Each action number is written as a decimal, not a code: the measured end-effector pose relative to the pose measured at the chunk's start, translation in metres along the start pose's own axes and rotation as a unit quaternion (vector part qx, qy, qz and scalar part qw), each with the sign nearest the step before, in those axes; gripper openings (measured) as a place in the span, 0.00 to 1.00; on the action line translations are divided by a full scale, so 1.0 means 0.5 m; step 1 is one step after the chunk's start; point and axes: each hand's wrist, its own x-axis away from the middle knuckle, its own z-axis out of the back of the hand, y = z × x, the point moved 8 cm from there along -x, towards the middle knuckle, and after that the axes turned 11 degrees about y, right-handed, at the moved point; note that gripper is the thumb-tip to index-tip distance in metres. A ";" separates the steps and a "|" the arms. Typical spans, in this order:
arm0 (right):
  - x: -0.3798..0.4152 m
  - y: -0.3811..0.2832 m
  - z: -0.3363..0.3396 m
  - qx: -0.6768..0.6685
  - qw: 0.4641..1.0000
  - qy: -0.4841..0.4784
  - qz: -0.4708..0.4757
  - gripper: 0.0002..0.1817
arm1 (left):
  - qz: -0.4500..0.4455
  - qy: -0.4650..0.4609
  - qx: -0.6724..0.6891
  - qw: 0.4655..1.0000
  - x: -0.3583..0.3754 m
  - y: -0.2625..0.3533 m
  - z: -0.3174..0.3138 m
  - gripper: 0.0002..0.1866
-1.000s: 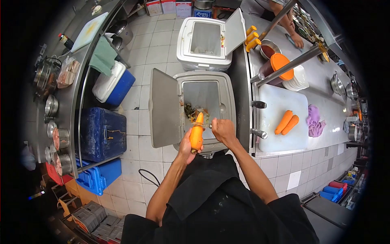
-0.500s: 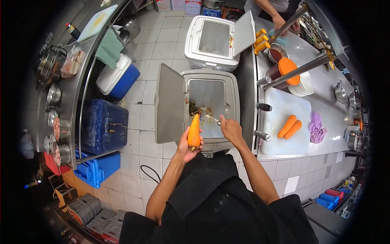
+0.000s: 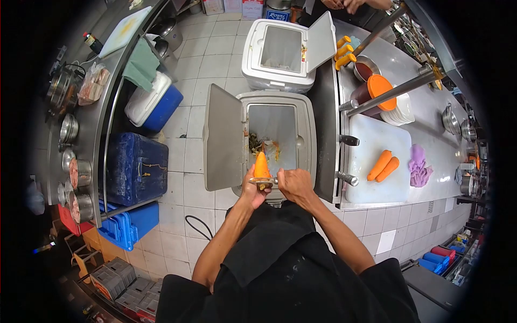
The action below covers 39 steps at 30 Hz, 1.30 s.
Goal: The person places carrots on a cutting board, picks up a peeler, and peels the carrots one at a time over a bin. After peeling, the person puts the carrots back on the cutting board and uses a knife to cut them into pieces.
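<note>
My left hand (image 3: 254, 188) is closed around a carrot (image 3: 262, 166) whose narrow end points away from me. In my right hand (image 3: 297, 185) is a peeler (image 3: 262, 181), its blade lying across the carrot near the thick end. Both hands are over the near edge of a grey bin (image 3: 306, 124) with its lid (image 3: 222, 137) swung up on the left. Scraps (image 3: 257, 142) of peel and greens lie inside the bin. Two peeled-looking carrots (image 3: 383, 166) rest side by side on a white cutting board (image 3: 360, 141) to my right.
A second bin (image 3: 253, 72) with a raised lid stands beyond. On the right counter are a purple cloth (image 3: 418, 166), an orange-lidded tub (image 3: 382, 86) and knife handles (image 3: 349, 140) at the edge. Blue coolers (image 3: 137, 167) stand left. Another person's hands (image 3: 344, 4) show at the top.
My right hand has brought the peeler toward me and left, from above the bin onto the carrot's thick end. The other person's hands have moved back from the counter.
</note>
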 end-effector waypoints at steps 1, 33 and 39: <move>-0.008 0.003 -0.016 0.008 1.000 -0.003 0.025 0.21 | -0.009 -0.016 0.001 1.000 -0.003 0.009 -0.003 0.25; -0.038 0.083 -0.004 -0.032 0.998 0.023 -0.046 0.25 | -0.043 0.028 -0.002 0.999 0.004 0.002 -0.047 0.21; -0.063 0.331 -0.172 0.023 0.976 -0.006 -0.216 0.26 | -0.002 -0.029 -0.018 0.999 0.057 -0.006 -0.068 0.22</move>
